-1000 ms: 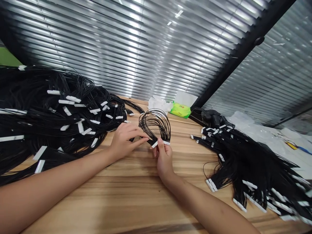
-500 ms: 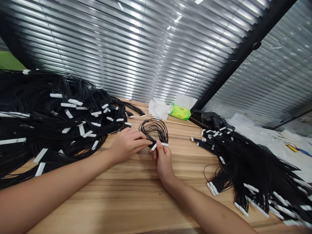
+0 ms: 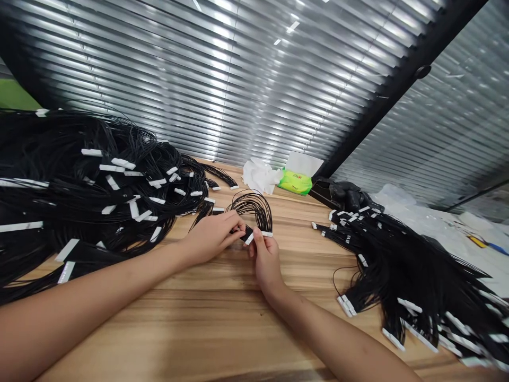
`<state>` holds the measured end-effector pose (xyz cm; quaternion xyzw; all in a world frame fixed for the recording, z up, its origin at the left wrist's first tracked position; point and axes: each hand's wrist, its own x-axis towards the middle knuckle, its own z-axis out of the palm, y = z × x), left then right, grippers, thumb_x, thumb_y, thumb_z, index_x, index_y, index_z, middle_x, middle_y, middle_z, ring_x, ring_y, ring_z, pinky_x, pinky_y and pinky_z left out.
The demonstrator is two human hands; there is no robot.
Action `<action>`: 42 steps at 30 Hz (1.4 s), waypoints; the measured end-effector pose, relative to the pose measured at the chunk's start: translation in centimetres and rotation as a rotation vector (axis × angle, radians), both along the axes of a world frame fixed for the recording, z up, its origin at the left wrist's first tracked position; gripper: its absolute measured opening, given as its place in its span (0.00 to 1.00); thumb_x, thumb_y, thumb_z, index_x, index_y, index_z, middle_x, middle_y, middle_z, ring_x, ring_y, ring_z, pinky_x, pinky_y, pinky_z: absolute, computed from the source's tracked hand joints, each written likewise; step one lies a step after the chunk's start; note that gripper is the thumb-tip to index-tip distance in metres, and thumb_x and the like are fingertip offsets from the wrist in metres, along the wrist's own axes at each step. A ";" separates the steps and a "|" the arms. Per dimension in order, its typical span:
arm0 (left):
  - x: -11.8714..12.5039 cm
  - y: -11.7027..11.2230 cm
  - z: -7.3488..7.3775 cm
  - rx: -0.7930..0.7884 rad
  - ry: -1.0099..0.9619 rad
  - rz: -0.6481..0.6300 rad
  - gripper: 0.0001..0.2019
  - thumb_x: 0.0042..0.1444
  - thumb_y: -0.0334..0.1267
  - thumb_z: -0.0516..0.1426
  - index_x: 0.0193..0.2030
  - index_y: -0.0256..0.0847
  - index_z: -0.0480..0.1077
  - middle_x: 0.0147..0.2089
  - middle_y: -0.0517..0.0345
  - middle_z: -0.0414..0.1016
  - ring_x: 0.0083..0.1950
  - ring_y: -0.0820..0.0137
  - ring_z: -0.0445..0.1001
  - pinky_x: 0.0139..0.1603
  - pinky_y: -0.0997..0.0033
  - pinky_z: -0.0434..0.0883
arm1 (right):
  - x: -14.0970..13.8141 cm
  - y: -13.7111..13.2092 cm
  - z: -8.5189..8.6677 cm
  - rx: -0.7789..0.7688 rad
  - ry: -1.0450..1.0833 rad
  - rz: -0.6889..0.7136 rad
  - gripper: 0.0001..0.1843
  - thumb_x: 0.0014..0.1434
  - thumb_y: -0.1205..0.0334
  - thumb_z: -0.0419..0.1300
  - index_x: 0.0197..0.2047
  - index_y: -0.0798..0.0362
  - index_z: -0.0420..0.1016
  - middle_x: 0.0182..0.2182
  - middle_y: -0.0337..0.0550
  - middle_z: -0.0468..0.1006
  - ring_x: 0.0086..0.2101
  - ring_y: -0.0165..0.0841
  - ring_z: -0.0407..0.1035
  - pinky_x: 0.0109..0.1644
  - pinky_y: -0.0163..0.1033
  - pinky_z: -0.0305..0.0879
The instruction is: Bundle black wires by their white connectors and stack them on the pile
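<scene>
1. Both hands meet over the middle of the surface [image 3: 199, 329], at a looped black wire harness [image 3: 262, 209] with white connectors [image 3: 249, 239].
2. Right hand [image 3: 268, 260]: thumb and fingers pinch the harness at its connector ends.
3. Left hand [image 3: 218, 234]: fingers curled together at the wires beside the left connector; whether they grip cannot be told.
4. The loop arches toward the far side, between a left wire pile [image 3: 119, 196] and a right wire pile [image 3: 409, 265].

Clear passage over near tabletop [image 3: 222, 323], between obstacles: left cable heap [image 3: 75, 209], right cable heap [image 3: 409, 260].
</scene>
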<state>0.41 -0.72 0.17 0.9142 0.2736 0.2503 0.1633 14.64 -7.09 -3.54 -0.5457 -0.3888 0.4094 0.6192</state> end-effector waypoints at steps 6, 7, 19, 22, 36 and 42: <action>-0.2 -0.3 -0.1 0.446 -0.018 -0.005 0.10 0.60 0.37 0.51 0.27 0.41 0.64 0.29 0.59 0.69 0.33 0.69 0.65 0.36 0.66 0.56 | -0.2 -0.3 0.3 0.017 0.008 0.014 0.27 0.55 0.41 0.56 0.15 0.51 0.60 0.13 0.33 0.59 0.19 0.27 0.54 0.27 0.36 0.52; -0.4 -0.3 -0.1 0.489 -0.046 -0.019 0.12 0.60 0.39 0.52 0.25 0.41 0.64 0.27 0.60 0.68 0.31 0.70 0.63 0.35 0.66 0.55 | -0.3 -0.3 0.3 0.024 0.045 0.008 0.27 0.54 0.41 0.57 0.15 0.51 0.60 0.13 0.33 0.59 0.19 0.27 0.54 0.27 0.36 0.52; -1.2 0.7 -0.5 0.570 -0.079 0.238 0.11 0.58 0.42 0.55 0.26 0.43 0.72 0.33 0.58 0.75 0.37 0.67 0.66 0.41 0.60 0.52 | 0.5 0.7 1.2 0.030 0.561 0.019 0.13 0.50 0.51 0.62 0.27 0.49 0.66 0.22 0.34 0.67 0.19 0.26 0.52 0.27 0.36 0.56; -1.1 1.3 -0.6 0.481 -0.010 0.291 0.11 0.59 0.39 0.53 0.28 0.42 0.73 0.34 0.56 0.75 0.38 0.65 0.67 0.43 0.59 0.54 | 0.5 0.7 1.2 -0.002 0.650 0.089 0.13 0.50 0.52 0.63 0.26 0.49 0.65 0.22 0.33 0.66 0.19 0.26 0.51 0.28 0.37 0.57; -0.2 2.8 -1.0 -0.641 -0.902 0.245 0.10 0.47 0.38 0.58 0.30 0.42 0.58 0.27 0.66 0.66 0.29 0.75 0.66 0.34 0.75 0.64 | -0.3 -0.3 1.3 -0.070 0.845 0.384 0.14 0.54 0.54 0.62 0.23 0.51 0.65 0.22 0.33 0.61 0.21 0.25 0.50 0.31 0.36 0.58; -0.2 3.0 -1.8 -0.820 -0.891 0.252 0.15 0.54 0.42 0.53 0.47 0.42 0.66 0.39 0.56 0.76 0.41 0.68 0.72 0.41 0.70 0.66 | -0.4 -0.5 1.3 -0.082 0.879 0.475 0.15 0.54 0.55 0.64 0.23 0.53 0.66 0.21 0.32 0.62 0.22 0.24 0.52 0.32 0.33 0.58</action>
